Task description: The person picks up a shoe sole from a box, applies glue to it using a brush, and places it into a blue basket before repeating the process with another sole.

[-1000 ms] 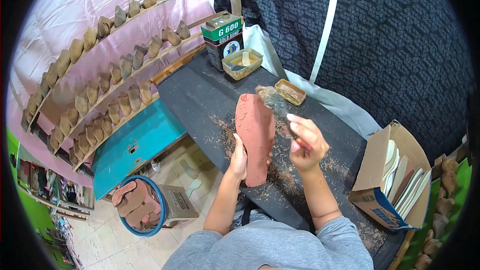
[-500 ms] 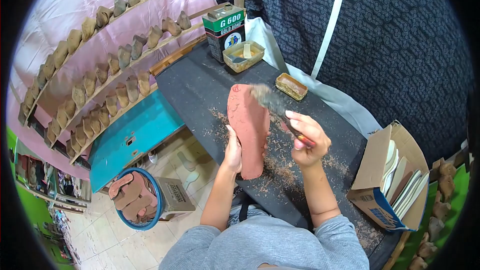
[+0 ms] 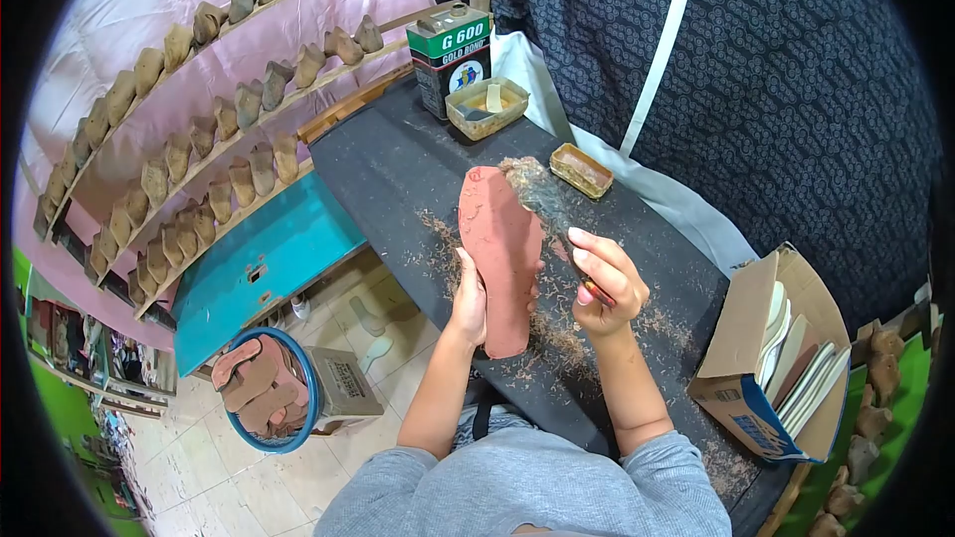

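Note:
My left hand is wrapped round a reddish-pink shoe sole, held upright over the dark worktable with its rounded wide end pointing away from me. The thumb lies along the sole's left edge and fingertips show at its right edge. In my right hand is a brush with grey, worn bristles and a partly red handle. Its bristle tips are right at the sole's upper right edge. Brown shavings are scattered on the dark cloth below both hands.
A G 600 can, a shallow tub and a small box stand at the table's back. On the right is a carton of insoles. A blue-rimmed bucket of soles sits lower left, below shelves of shoe lasts.
The brush's bristles have moved slightly up and right, from over the sole's face to its edge. The sole has shifted a little to the right in view.

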{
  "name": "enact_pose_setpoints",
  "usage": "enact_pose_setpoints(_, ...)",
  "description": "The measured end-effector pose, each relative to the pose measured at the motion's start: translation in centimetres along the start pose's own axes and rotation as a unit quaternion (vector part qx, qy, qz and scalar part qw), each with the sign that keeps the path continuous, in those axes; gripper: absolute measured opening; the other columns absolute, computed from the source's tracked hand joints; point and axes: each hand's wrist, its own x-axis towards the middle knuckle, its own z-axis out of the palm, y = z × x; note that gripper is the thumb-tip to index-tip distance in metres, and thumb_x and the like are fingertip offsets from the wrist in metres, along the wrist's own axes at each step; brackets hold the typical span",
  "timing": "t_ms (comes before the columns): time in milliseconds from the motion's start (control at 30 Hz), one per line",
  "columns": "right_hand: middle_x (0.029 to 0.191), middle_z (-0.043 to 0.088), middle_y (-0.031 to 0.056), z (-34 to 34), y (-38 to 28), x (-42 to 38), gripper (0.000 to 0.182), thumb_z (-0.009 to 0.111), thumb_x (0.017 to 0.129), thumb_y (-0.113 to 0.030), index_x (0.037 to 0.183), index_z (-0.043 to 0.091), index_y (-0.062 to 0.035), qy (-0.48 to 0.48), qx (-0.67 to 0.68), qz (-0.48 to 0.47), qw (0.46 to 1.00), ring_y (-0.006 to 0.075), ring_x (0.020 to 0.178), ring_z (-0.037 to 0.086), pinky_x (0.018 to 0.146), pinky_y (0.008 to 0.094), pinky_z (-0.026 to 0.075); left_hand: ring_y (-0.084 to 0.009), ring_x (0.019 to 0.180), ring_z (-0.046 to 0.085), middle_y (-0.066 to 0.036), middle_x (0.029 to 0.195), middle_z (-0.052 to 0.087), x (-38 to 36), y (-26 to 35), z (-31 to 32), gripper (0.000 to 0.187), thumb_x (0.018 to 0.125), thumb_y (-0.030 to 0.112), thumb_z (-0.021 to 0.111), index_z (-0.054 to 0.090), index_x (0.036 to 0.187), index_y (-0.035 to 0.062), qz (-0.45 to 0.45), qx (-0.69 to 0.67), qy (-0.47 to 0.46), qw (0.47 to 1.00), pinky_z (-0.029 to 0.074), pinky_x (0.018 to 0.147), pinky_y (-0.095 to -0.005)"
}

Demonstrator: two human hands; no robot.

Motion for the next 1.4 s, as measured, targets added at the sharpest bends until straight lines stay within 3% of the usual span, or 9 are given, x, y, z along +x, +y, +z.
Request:
enact_pose_setpoints(233, 0.088, 0.065, 0.0164, 0.0, -0.8, -0.6, 0.02, 0.058, 0.085, -0.019, 0.088, 0.06, 0.0006, -0.038, 0.031, 0.08, 0.996, 0.0261, 0.07, 0.064, 0.059, 0.031, 0.052, -0.0206, 0.077, 0.057, -0.012, 0.1, 0.058, 0.0, 0.1, 0.0, 0.085, 0.083, 0.07, 0.009, 0.044, 0.123, 0.0042, 0.002, 0.012, 0.055, 0.998, 0.05, 0.065, -0.0336)
enact_pose_setpoints(400, 0.09, 0.064, 0.0163, -0.5, -0.8, -0.3, 0.018, 0.058, 0.084, -0.016, 0.092, 0.06, -0.0001, -0.056, 0.056, 0.088, 0.993, 0.0257, 0.071, 0.064, 0.061, 0.0314, 0.052, -0.0208, 0.077, 0.058, -0.012, 0.099, 0.058, 0.3, 0.0, -1.0, 0.085, 0.082, 0.071, 0.01, 0.045, 0.123, 0.0041, 0.01, -0.021, -0.001, 1.0, 0.05, 0.065, -0.0334)
enact_pose_setpoints(600, 0.096, 0.064, 0.0154, -0.4, -0.1, 0.2, 0.02, 0.063, 0.074, -0.003, 0.093, 0.06, -0.0014, -0.065, -0.027, 0.05, 0.996, 0.0268, 0.074, 0.063, 0.062, 0.0322, 0.052, -0.0206, 0.076, 0.058, -0.012, 0.1, 0.058, 0.2, -0.1, -0.7, 0.086, 0.082, 0.072, 0.01, 0.044, 0.122, 0.0038, 0.007, 0.002, -0.005, 1.0, 0.05, 0.063, -0.033)
enact_pose_setpoints(800, 0.088, 0.065, 0.0156, -0.9, -0.6, -1.8, 0.014, 0.059, 0.079, -0.011, 0.089, 0.06, -0.0008, -0.056, -0.004, 0.091, 0.994, 0.0255, 0.068, 0.063, 0.058, 0.0307, 0.051, -0.0197, 0.076, 0.058, -0.011, 0.1, 0.058, 0.4, 0.4, -1.7, 0.086, 0.082, 0.071, 0.008, 0.045, 0.122, 0.0042, 0.008, -0.003, 0.009, 1.0, 0.05, 0.064, -0.0316)
enact_pose_setpoints(867, 0.08, 0.065, 0.0178, -1.0, -0.8, -1.2, 0.031, 0.053, 0.089, -0.031, 0.088, 0.056, 0.0004, -0.033, -0.015, 0.089, 0.995, 0.0255, 0.068, 0.064, 0.059, 0.031, 0.051, -0.0194, 0.077, 0.058, -0.011, 0.1, 0.058, 0.5, 0.2, -1.2, 0.085, 0.082, 0.071, 0.008, 0.044, 0.122, 0.0046, -0.004, 0.001, -0.004, 1.0, 0.05, 0.064, -0.0316)
enact_pose_setpoints(1000, 0.08, 0.065, 0.018, -1.0, 0.3, 0.7, 0.035, 0.052, 0.09, -0.034, 0.088, 0.055, 0.001, 0.004, -0.061, 0.051, 0.997, 0.0266, 0.07, 0.064, 0.06, 0.031, 0.05, -0.018, 0.078, 0.058, -0.01, 0.103, 0.057, 0.5, -0.5, 0.6, 0.085, 0.082, 0.071, 0.007, 0.042, 0.124, 0.0059, -0.044, 0.007, -0.058, 0.997, 0.051, 0.064, -0.0313)
enact_pose_setpoints(1133, 0.084, 0.065, 0.0183, -1.1, 0.5, 0.7, 0.032, 0.052, 0.09, -0.031, 0.089, 0.055, 0.0006, -0.015, -0.07, 0.028, 0.997, 0.027, 0.07, 0.064, 0.06, 0.0313, 0.051, -0.0182, 0.08, 0.058, -0.01, 0.104, 0.057, 1.1, -0.8, 0.6, 0.084, 0.083, 0.069, 0.006, 0.043, 0.124, 0.0067, -0.032, 0.02, -0.051, 0.998, 0.051, 0.066, -0.0308)
enact_pose_setpoints(1167, 0.089, 0.065, 0.016, -1.2, 0.3, 0.2, 0.018, 0.06, 0.082, -0.015, 0.092, 0.058, -0.0007, -0.024, -0.057, 0.028, 0.998, 0.0268, 0.072, 0.064, 0.061, 0.0323, 0.052, -0.0182, 0.08, 0.058, -0.01, 0.104, 0.057, 1.3, -0.7, 0.6, 0.084, 0.083, 0.069, 0.006, 0.043, 0.124, 0.0067, -0.032, 0.019, -0.052, 0.998, 0.051, 0.066, -0.0308)
enact_pose_setpoints(1400, 0.086, 0.065, 0.0156, -1.0, -2.6, -3.7, 0.016, 0.061, 0.081, -0.015, 0.086, 0.061, 0.0002, -0.092, 0.002, 0.072, 0.993, 0.0242, 0.067, 0.064, 0.056, 0.0314, 0.052, -0.0211, 0.087, 0.059, -0.015, 0.107, 0.057, 2.8, 0.2, -0.6, 0.077, 0.088, 0.063, 0.008, 0.04, 0.126, 0.0047, 0.059, 0.042, 0.02, 0.997, 0.052, 0.075, -0.0356)
